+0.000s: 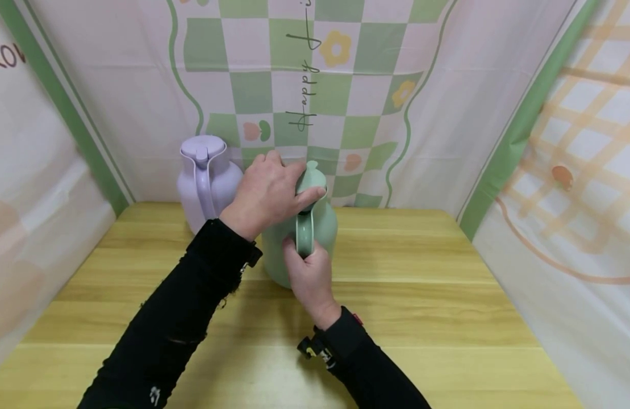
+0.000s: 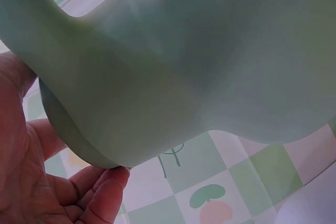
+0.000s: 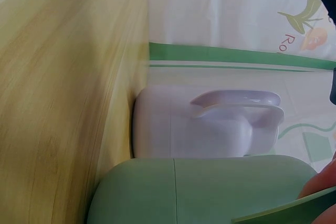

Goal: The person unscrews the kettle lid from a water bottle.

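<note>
A pale green vacuum jug point(image 1: 280, 258) stands upright on the table in the head view. My left hand point(image 1: 266, 190) grips its green lid point(image 1: 311, 178) from the left, thumb across the near side. In the left wrist view, fingertips point(image 2: 111, 187) curl against the lid's edge point(image 2: 68, 127), right at the jug's rim. Lower down, my right hand point(image 1: 312, 278) holds the jug's handle point(image 1: 305, 234), its thumb along the left side. In the right wrist view only a bit of that hand shows by the handle point(image 3: 294, 212).
A lilac jug point(image 1: 220, 176) of similar shape, lid on, stands just left of and behind the green one. Behind both hangs a checked green-and-white cloth point(image 1: 284, 51). Patterned cloths also flank the wooden table point(image 1: 422, 295) on either side.
</note>
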Demonstrator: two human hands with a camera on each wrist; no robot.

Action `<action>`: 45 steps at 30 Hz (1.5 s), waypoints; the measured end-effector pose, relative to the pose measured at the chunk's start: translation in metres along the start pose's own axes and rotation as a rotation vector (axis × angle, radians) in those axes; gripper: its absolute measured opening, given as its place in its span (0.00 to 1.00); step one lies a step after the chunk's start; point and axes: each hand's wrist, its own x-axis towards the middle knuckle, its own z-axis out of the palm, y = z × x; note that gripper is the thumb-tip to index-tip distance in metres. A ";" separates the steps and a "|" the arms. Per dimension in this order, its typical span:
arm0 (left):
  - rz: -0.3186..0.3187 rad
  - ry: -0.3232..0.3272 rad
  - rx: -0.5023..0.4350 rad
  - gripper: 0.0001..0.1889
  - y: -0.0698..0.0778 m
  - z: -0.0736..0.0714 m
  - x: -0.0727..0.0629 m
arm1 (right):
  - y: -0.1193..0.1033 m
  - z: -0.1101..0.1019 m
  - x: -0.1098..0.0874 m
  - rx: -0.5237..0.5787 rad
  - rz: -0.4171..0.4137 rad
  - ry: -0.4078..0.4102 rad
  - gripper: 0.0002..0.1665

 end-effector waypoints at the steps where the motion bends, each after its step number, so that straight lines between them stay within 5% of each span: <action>1: -0.001 0.003 -0.002 0.32 0.000 0.000 0.000 | 0.000 0.000 0.000 0.000 -0.001 0.000 0.30; 20: -0.068 -0.008 0.092 0.34 0.007 -0.008 -0.004 | 0.001 0.000 0.001 -0.010 -0.012 0.000 0.29; 45: -0.058 -0.011 0.176 0.30 0.021 -0.023 -0.015 | 0.002 -0.001 0.001 -0.024 -0.037 -0.006 0.29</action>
